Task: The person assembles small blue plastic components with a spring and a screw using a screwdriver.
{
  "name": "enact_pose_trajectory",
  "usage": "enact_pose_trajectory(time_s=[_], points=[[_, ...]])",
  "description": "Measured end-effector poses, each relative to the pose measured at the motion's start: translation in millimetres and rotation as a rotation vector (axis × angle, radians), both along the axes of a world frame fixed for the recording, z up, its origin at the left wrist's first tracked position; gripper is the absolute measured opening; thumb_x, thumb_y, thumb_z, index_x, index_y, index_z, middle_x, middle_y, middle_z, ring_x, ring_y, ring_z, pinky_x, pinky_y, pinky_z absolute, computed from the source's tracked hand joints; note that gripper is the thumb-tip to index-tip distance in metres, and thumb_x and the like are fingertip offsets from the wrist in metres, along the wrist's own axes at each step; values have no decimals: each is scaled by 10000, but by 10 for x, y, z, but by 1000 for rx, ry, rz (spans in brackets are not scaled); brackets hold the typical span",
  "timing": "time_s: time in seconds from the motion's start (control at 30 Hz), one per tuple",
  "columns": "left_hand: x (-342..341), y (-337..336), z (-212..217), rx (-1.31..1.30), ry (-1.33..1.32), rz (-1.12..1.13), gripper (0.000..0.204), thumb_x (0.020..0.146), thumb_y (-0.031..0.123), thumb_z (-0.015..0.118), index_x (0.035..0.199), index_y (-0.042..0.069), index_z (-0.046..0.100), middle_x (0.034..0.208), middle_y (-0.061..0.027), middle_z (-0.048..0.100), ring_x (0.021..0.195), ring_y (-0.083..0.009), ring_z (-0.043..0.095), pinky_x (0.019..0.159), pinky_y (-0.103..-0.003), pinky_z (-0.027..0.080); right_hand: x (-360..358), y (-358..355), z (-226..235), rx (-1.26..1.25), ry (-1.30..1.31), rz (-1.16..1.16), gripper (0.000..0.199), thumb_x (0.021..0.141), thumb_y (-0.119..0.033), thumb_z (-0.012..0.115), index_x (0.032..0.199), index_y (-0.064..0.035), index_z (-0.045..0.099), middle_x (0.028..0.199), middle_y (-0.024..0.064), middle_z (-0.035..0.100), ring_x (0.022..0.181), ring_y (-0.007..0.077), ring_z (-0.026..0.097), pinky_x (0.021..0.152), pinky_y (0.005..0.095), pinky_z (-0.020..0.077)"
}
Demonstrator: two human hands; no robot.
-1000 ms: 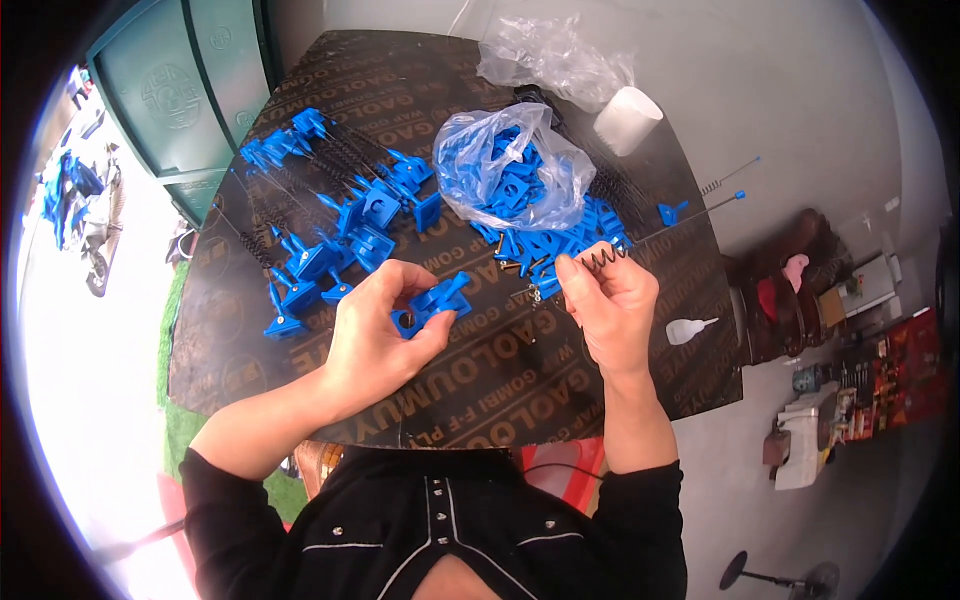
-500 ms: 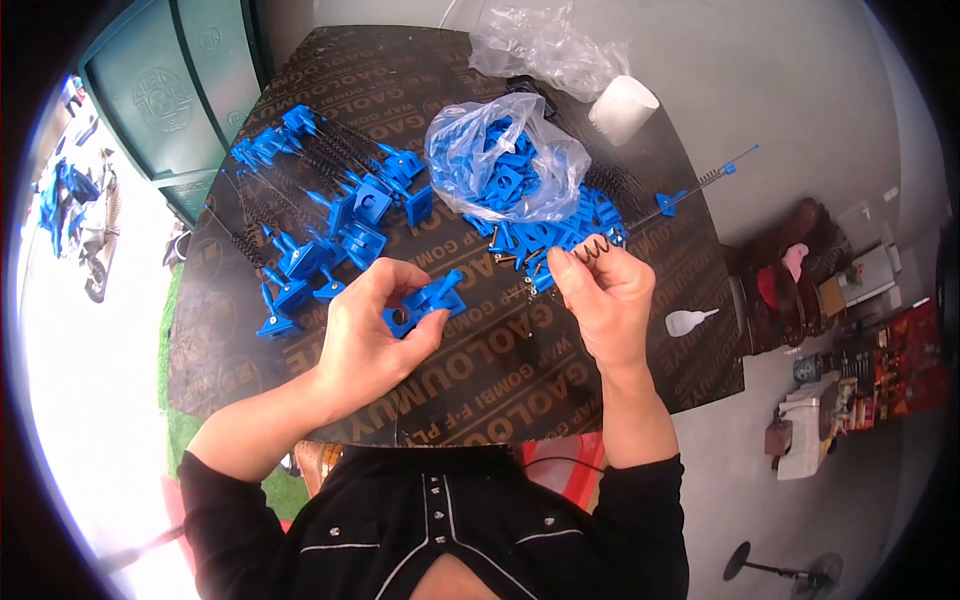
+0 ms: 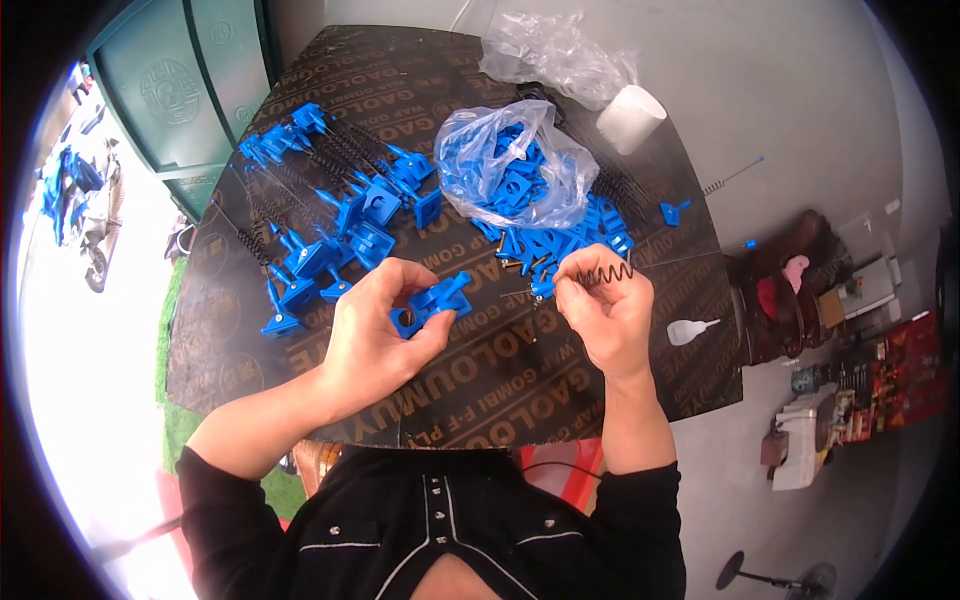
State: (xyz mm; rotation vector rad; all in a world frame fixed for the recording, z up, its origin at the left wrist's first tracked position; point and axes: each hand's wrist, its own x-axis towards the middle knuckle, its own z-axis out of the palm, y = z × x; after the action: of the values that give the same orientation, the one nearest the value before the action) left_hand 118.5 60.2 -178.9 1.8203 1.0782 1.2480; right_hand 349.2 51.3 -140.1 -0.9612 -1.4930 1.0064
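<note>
My left hand (image 3: 370,328), on the near side of the table, grips a blue plastic bracket (image 3: 440,302) with a round hole and a short peg between thumb and fingers. To its right, and apart from it, my right hand (image 3: 612,318) pinches a thin rod carrying a black coil spring (image 3: 607,274). A small blue piece (image 3: 543,288) shows at my right fingertips, and the rod's other end reaches right to a blue tip (image 3: 750,244). My right fingers partly hide the rod.
Several blue assemblies with springs (image 3: 322,255) lie at the left of the dark table (image 3: 480,400). A clear bag of blue parts (image 3: 515,170) sits beyond my hands, with loose parts and screws beside it. Further right are a white cup (image 3: 630,120) and a small white bottle (image 3: 690,330).
The rod in my right hand has swung from pointing up and right to nearly level, and the small blue piece now shows at my fingertips. My left hand stays almost still.
</note>
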Motion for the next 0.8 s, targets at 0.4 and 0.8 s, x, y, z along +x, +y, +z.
enact_pose_trajectory(time_s=[0.4,0.8], points=[[9,-3,28,-5,26,4,292,714,77,739,931,4,557,821,-110,618,731,-194,620,668,-293,503,36,-37,-3,22,11,59,103,821,55,593,922,41,582,803,7,574,662,21,500,577,173,401],[12,-2,-6,20,30,9,295,711,89,741,933,5,565,827,-105,618,719,-196,610,647,-298,499,31,-37,-21,51,42,81,128,811,81,586,933,44,585,819,9,578,671,17,502,586,169,404]])
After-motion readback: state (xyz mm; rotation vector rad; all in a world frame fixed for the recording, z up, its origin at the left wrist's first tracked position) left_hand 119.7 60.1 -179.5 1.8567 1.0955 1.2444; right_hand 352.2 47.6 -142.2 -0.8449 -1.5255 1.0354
